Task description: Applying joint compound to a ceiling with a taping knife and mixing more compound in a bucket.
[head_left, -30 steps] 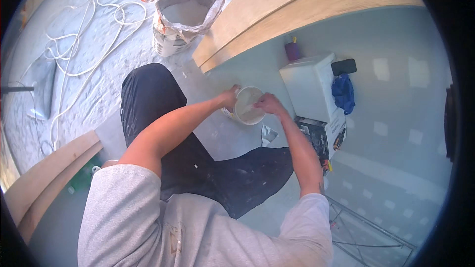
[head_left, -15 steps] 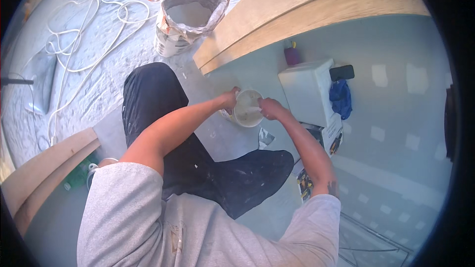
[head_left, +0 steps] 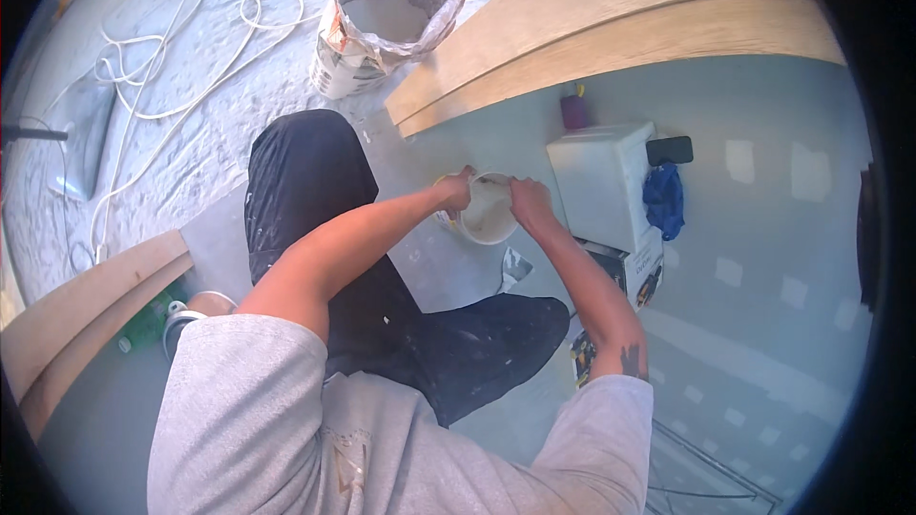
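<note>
A round white bucket (head_left: 493,235) with pale, wet-looking material inside stands in front of me, tilted slightly toward me. My left hand (head_left: 455,192) is closed on its left rim. Beside the upper right rim, my right hand (head_left: 530,200) is closed in a fist; a thin greyish edge runs from it over the bucket's mouth, too small to name. A broad-bladed putty knife (head_left: 515,268) lies just below the bucket, near my bent leg, its handle partly hidden.
An open paper sack (head_left: 353,57) of white powder stands at the far left of wooden boards (head_left: 611,38). White cable (head_left: 224,67) loops over a plastic sheet. To the right are a white box (head_left: 601,186), a blue cloth (head_left: 663,200) and a phone (head_left: 670,150).
My right hand has moved from inside the bucket's right side up to its upper right rim. The view has shifted slightly, and more of the putty knife shows.
</note>
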